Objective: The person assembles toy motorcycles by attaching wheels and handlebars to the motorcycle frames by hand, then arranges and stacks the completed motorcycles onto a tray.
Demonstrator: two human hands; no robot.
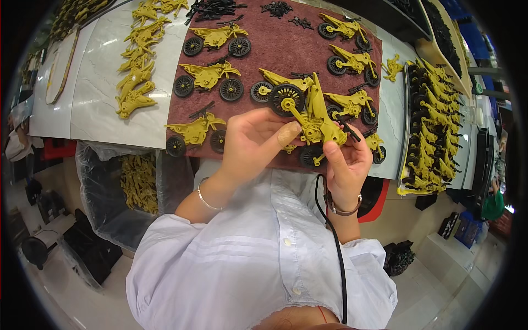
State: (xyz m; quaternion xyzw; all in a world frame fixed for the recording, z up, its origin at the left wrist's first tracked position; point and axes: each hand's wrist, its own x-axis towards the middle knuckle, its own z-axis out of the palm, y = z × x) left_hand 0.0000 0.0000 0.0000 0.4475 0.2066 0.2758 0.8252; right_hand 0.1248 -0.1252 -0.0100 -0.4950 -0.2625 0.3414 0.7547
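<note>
Between my two hands is a yellow toy motorcycle (312,107) with black spoked wheels, lifted just above the near edge of a dark red cloth. My left hand (258,137) has its thumb and fingers closed on the toy's near side, below one wheel. The fingers of my right hand (347,162) pinch its right part, by the black handlebar. Some of the fingers are hidden behind the toy. Just past it, another yellow toy motorcycle (278,78) lies on the cloth, partly covered by the held one.
More toy motorcycles (212,74) lie in columns on the cloth (264,33), with small black parts (276,9) at the far edge. Loose yellow bodies (136,77) line the left table. A tray (432,132) of assembled pieces stands right. A lined bin (137,181) sits below left.
</note>
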